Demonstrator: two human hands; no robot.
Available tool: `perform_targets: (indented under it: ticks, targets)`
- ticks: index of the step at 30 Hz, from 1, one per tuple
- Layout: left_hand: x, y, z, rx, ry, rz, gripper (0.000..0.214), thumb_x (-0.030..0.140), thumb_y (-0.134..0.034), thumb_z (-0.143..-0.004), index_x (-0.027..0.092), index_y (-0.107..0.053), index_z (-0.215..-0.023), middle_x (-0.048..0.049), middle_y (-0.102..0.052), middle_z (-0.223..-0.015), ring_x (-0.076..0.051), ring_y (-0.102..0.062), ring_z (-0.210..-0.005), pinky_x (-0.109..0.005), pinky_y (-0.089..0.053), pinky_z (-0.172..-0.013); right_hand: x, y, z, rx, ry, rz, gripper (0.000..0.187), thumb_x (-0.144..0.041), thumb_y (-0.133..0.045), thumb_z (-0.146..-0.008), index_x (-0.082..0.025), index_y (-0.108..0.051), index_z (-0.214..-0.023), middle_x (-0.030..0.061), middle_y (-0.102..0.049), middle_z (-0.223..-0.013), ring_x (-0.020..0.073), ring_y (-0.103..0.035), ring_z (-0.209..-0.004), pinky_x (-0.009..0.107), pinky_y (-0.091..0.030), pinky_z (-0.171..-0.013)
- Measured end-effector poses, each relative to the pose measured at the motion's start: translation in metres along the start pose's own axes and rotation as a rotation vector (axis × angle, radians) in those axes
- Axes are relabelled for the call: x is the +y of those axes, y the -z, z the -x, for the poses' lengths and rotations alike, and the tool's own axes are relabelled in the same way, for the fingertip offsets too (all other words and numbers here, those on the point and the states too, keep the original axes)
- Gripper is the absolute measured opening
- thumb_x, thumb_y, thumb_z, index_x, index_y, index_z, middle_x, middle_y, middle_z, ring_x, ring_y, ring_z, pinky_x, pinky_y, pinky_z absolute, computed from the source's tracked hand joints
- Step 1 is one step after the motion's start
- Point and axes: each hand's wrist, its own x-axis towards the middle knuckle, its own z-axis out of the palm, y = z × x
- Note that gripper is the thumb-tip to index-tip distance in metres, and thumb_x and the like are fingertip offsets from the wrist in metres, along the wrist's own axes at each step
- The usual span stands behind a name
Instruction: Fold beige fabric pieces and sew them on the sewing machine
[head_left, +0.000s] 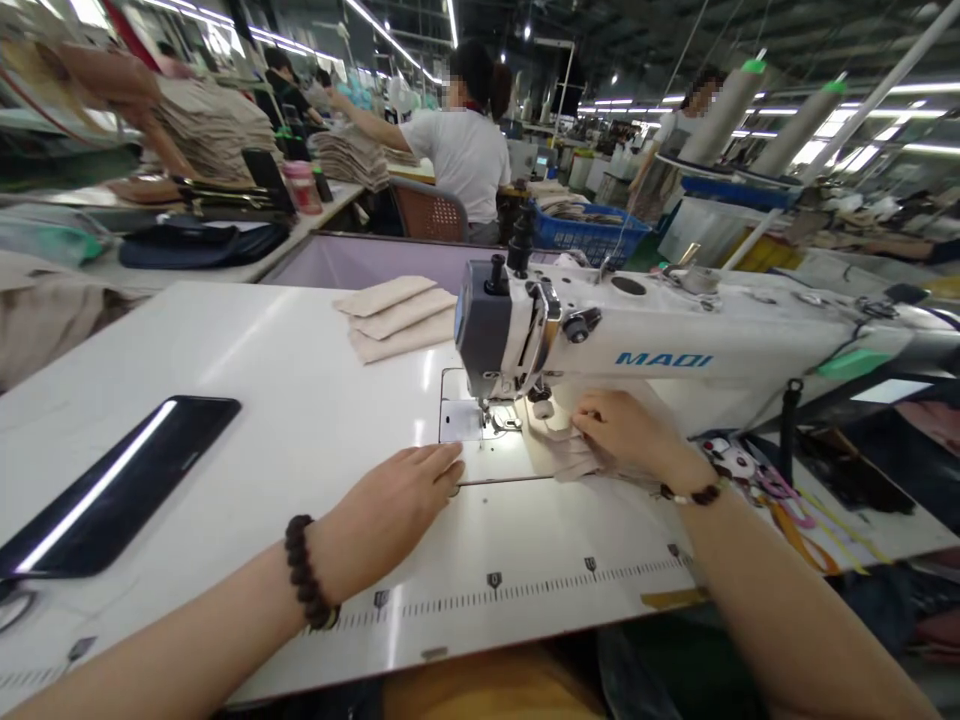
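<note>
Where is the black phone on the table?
In the head view, the black phone lies flat on the white table, far left, beyond the left hand and away from the sewing machine.

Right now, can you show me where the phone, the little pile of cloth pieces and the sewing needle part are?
phone [120,487], head view, middle of its dark screen.
pile of cloth pieces [397,317], head view, middle piece.
needle part [486,408], head view, just above the metal plate.

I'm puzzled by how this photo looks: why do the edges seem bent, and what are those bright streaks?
Head view: wide-lens distortion bows the table edge and stretches both forearms; ceiling strip lights glare across the white tabletop and streak the phone screen; left hand, right hand and beige fabric look sharp, background workers softer.
</note>
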Motion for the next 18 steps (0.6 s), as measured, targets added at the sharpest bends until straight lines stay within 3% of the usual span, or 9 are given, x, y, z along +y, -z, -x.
perform_targets:
  ticks: [5,9,12,15,18]
  targets:
    - [0.003,0.002,-0.003,0.03,-0.019,-0.009,0.024,0.008,-0.041,-0.087,0.008,-0.058,-0.104,-0.0173,-0.059,-0.113,-0.024,-0.059,-0.1,-0.039,-0.051,-0.084,0.022,0.002,-0.006,0.068,-0.109,-0.095,0.025,-0.019,-0.042,-0.078,-0.018,-0.048,-0.054,0.0007,-0.053,-0.056,0.0155,-0.051,-0.055,0.025,-0.036,-0.053]
    - [0.009,0.003,-0.005,0.05,-0.028,0.034,0.028,0.007,-0.04,-0.086,0.008,-0.053,-0.111,-0.0167,-0.058,-0.114,-0.024,-0.058,-0.103,-0.038,-0.05,-0.086,0.03,0.016,0.02,0.117,-0.166,-0.205,0.024,-0.025,-0.036,-0.08,-0.018,-0.051,-0.063,0.0011,-0.055,-0.058,0.0164,-0.054,-0.053,0.025,-0.042,-0.052]
    - [0.02,0.003,-0.011,0.109,-0.021,0.098,0.041,0.008,-0.04,-0.086,0.007,-0.037,-0.127,-0.0196,-0.048,-0.127,-0.025,-0.049,-0.116,-0.04,-0.048,-0.09,0.007,0.025,0.063,0.139,-0.097,-0.24,0.025,-0.029,-0.041,-0.081,-0.02,-0.049,-0.059,0.001,-0.055,-0.067,0.0156,-0.053,-0.058,0.026,-0.042,-0.056]
    - [0.039,-0.001,-0.025,0.168,-0.059,0.159,0.054,0.009,-0.046,-0.084,0.008,-0.025,-0.134,-0.0218,-0.033,-0.138,-0.028,-0.033,-0.128,-0.043,-0.041,-0.098,-0.035,0.016,0.104,0.053,-0.044,-0.274,0.025,-0.022,-0.038,-0.085,-0.02,-0.044,-0.061,-0.0001,-0.051,-0.067,0.0145,-0.051,-0.061,0.025,-0.039,-0.055]
    - [0.058,-0.01,-0.042,0.107,-0.198,0.222,0.041,0.01,-0.046,-0.085,0.008,-0.04,-0.125,-0.0188,-0.043,-0.131,-0.027,-0.039,-0.124,-0.044,-0.037,-0.101,-0.073,-0.007,0.125,-0.044,-0.04,-0.362,0.023,-0.018,-0.034,-0.085,-0.021,-0.039,-0.063,0.0001,-0.048,-0.066,0.0141,-0.05,-0.059,0.024,-0.038,-0.052]
